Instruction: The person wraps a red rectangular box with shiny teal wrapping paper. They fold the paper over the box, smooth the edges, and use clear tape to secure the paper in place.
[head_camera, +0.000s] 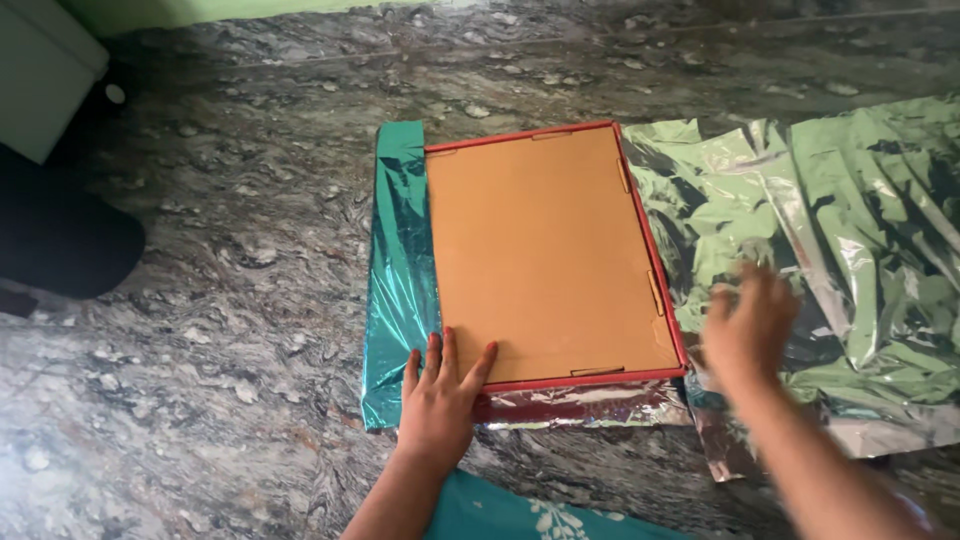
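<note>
A red-edged picture frame (548, 255) lies face down, its brown backing board up, on a sheet of shiny green and silver wrapping foil (850, 230) spread over a marble floor. My left hand (440, 395) presses flat on the frame's near left corner, fingers spread. My right hand (748, 325) is blurred, fingers apart, over the crumpled foil just right of the frame's near right corner; it holds nothing that I can see. A strip of teal foil (400, 270) shows along the frame's left side.
Grey veined marble floor (220, 300) lies all around. A white box-like object (40, 70) and a dark rounded shape (60, 240) sit at the far left. Teal patterned cloth (500, 515) shows at the bottom edge.
</note>
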